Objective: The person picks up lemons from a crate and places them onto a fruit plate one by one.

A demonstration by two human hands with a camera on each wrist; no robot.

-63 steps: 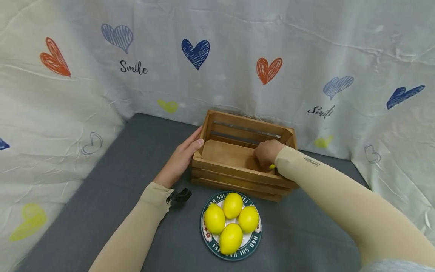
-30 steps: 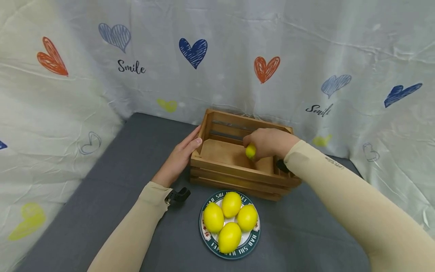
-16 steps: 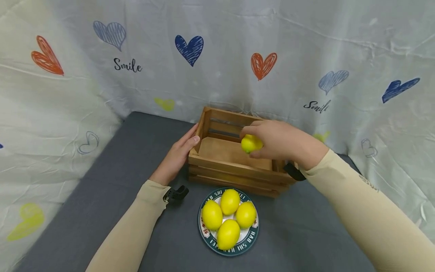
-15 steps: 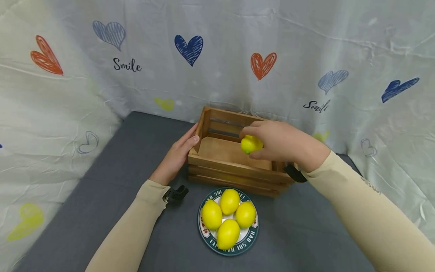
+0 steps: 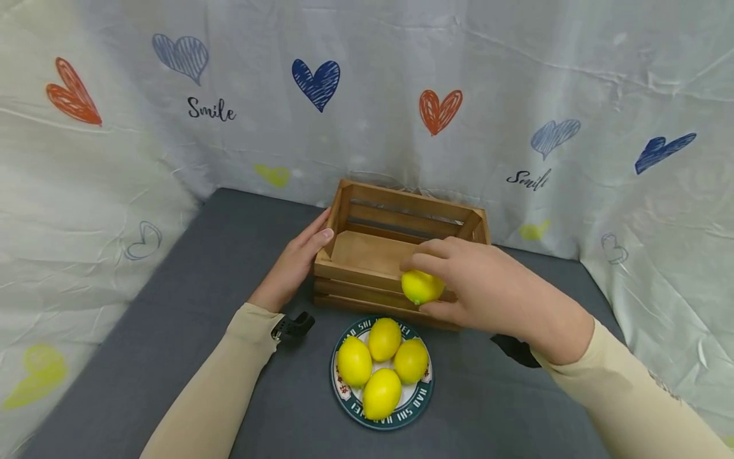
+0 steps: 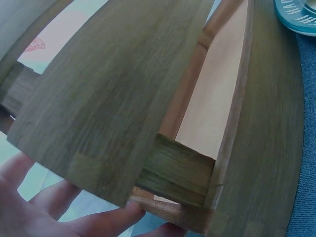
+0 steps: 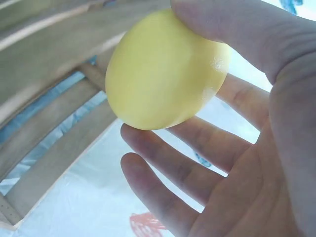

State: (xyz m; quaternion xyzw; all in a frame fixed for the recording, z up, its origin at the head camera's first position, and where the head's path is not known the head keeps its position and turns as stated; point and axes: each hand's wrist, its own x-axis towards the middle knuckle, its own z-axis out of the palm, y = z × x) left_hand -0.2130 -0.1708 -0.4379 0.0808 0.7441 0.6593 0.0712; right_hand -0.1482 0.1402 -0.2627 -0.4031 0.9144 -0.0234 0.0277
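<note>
My right hand (image 5: pixel 487 290) pinches a yellow lemon (image 5: pixel 422 287) between thumb and fingers, over the front wall of a slatted wooden crate (image 5: pixel 395 280). In the right wrist view the thumb lies along one side of the held lemon (image 7: pixel 165 74) and fingertips meet the other. My left hand (image 5: pixel 295 268) rests against the crate's left end, its thumb at the top edge. In the left wrist view, fingers (image 6: pixel 103 222) lie along the slatted wood (image 6: pixel 108 113). Several lemons (image 5: pixel 381 394) sit on a round plate (image 5: pixel 423 398) with a dark green, lettered rim, in front of the crate.
The crate's visible floor (image 5: pixel 367 252) is bare wood. A dark grey cloth covers the table (image 5: pixel 487 408). Behind and beside it hangs a pale curtain (image 5: pixel 378 38) printed with hearts and the word Smile. A black strap (image 5: pixel 294 326) circles the left wrist.
My right hand has come up out of the crate with the lemon and moved toward the front, nearer the plate. The left hand has stayed at the crate's left end.
</note>
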